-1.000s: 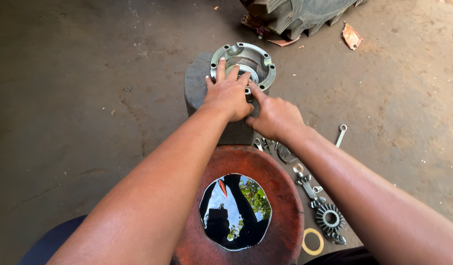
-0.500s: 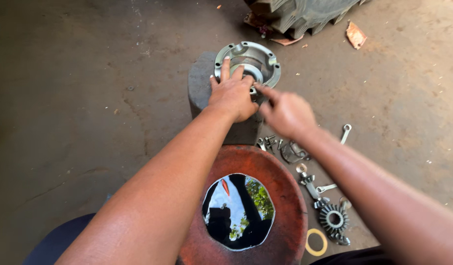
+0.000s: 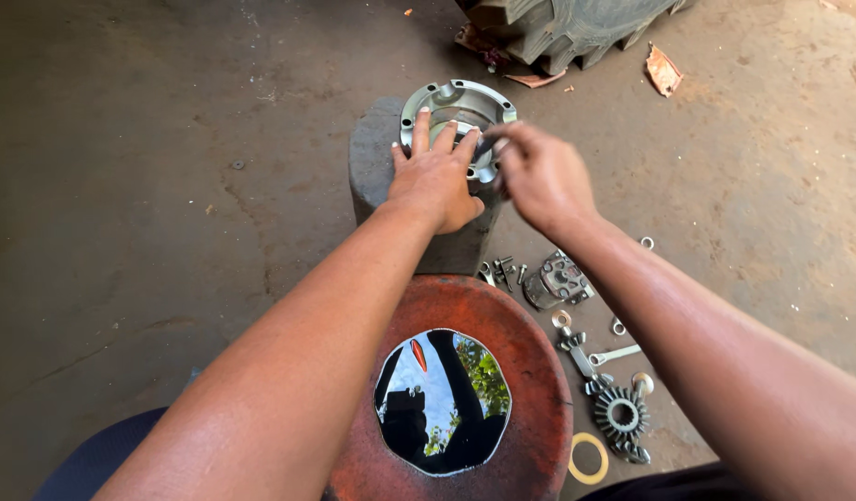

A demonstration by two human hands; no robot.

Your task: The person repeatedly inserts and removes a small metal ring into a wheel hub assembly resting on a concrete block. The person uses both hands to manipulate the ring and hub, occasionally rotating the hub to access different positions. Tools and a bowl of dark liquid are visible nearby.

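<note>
A round grey metal housing with bolt holes in its flange (image 3: 457, 100) lies on a dark block (image 3: 377, 158) on the ground. My left hand (image 3: 432, 176) rests flat on its near rim, fingers spread over the flange. My right hand (image 3: 537, 176) hovers at the housing's right side, blurred, fingers curled near its edge; I cannot tell whether it holds a small part. The housing's near half is hidden by both hands.
A rusty red drum of dark oil (image 3: 446, 399) sits right before me. Bevel gears (image 3: 621, 413), a cross shaft (image 3: 576, 348), a small metal cover (image 3: 558, 278), bolts (image 3: 502, 271), washers and a yellow ring (image 3: 589, 458) lie on the right. A tyre (image 3: 567, 28) is beyond.
My right hand has moved from the housing's near rim out to its right side. My left hand stays on the rim. The view has shifted slightly.
</note>
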